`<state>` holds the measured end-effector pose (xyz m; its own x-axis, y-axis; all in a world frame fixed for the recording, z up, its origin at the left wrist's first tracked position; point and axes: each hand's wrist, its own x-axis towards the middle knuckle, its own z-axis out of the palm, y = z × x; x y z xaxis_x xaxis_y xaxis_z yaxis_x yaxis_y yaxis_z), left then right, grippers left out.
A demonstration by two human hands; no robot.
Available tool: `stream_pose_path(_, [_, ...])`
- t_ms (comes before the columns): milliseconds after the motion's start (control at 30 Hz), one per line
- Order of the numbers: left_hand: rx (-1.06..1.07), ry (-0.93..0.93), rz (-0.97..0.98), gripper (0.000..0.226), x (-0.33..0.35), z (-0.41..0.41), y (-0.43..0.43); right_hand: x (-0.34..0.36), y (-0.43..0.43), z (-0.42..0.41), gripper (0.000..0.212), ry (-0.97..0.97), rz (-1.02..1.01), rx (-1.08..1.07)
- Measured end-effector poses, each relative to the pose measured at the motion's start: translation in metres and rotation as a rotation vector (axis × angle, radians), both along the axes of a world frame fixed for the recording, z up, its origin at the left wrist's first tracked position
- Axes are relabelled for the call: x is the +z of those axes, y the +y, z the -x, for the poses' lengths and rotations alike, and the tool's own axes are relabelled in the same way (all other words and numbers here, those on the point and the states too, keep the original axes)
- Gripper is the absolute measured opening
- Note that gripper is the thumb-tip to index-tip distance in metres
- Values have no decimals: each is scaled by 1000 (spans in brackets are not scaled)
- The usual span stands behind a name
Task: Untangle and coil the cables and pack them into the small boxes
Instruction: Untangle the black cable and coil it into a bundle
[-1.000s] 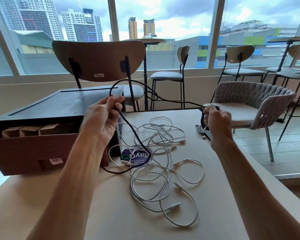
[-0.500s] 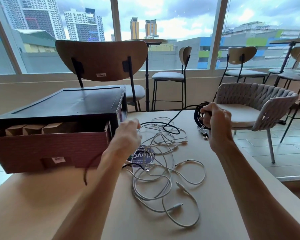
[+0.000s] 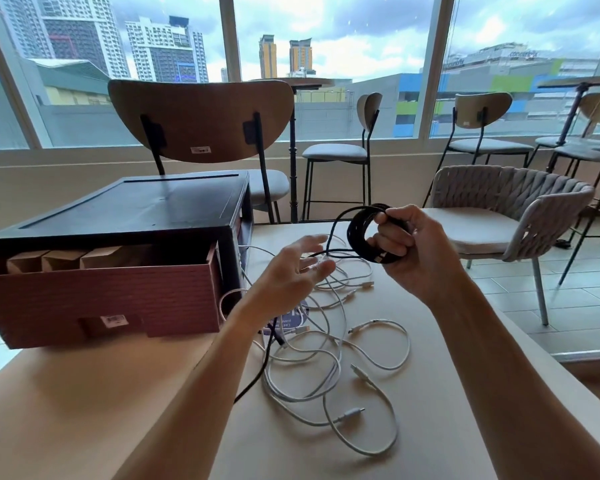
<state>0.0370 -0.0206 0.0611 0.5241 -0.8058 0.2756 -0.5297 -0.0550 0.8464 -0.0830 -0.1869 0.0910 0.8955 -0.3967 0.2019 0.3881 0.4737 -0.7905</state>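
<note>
My right hand (image 3: 411, 249) grips a black cable coil (image 3: 357, 233) of several loops, held above the table's far middle. A loose strand of that black cable runs from the coil past my left hand (image 3: 293, 271) and down along my left forearm. My left hand hovers with its fingers spread and blurred, the black strand crossing its fingertips. Below lies a tangle of white cables (image 3: 329, 344) with several plugs. At the left stands a reddish-brown box (image 3: 97, 299) holding three small cardboard boxes (image 3: 63, 259), under a black lid (image 3: 132, 209).
A round blue sticker (image 3: 291, 320) lies under the white cables. Across the beige table (image 3: 430, 410) stands a wooden chair (image 3: 201, 119); a woven grey armchair (image 3: 513, 209) sits right of the table. Bar stools line the windows behind.
My right hand has risen and turned, so the black coil now shows as a full ring. My left hand came down from high by the box and slid along the black strand, fingers now spread.
</note>
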Motion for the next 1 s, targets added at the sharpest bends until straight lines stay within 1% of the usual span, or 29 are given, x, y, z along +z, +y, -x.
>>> stream_pose_path(33, [-9,26,17,54,0,2,-2,2,2,1,12,-19,-14,32])
stream_pose_path(100, [9,-6,34,45,-2,4,-6,5,5,2,14,-43,-38,78])
stream_pose_path(167, [57,-79,64,24,-4,5,-9,7,7,2,16,-52,-44,101])
stream_pose_path(200, [82,-83,90,14,-4,7,-9,8,8,2,16,-60,-46,102])
stream_pose_path(233, [103,-69,116,12,-3,8,-8,8,8,2,16,-74,-56,92])
stream_pose_path(300, [84,55,148,23,-3,4,-8,8,6,0,16,-119,-127,52])
stream_pose_path(367, [16,299,174,27,-2,3,-5,5,0,-4,19,-168,-263,16])
stream_pose_path(433, [20,517,171,25,-1,2,-3,1,-7,-7,21,-191,-378,-12])
stream_pose_path(500, [62,652,122,23,-2,-1,-2,-3,-14,-8,25,-200,-420,-29])
stream_pose_path(533, [79,697,96,23,-4,-4,-1,-4,-16,-7,26,-209,-422,-32])
stream_pose_path(567, [94,700,62,24,-5,-5,0,-5,-17,-6,26,-219,-411,-28])
stream_pose_path(600, [121,626,6,24,-8,-7,0,-5,-16,-5,25,-226,-383,-19])
stream_pose_path(700, [199,132,-267,20,-13,-8,-2,-7,-13,-6,21,-229,-266,3])
stream_pose_path(733, [188,27,-324,18,-13,-6,-3,-8,-12,-8,20,-225,-235,-3])
stream_pose_path(800, [119,-63,-386,12,-8,-2,-3,-9,-10,-10,20,-194,-165,-70])
stream_pose_path(867, [21,-141,-426,9,-1,4,0,-9,-9,-12,24,-148,-43,-184])
stream_pose_path(933, [-78,-254,-430,14,6,12,3,-12,-7,-16,27,-81,141,-280])
stream_pose_path(1000, [-128,-339,-403,22,12,19,4,-15,-2,-18,30,11,355,-350])
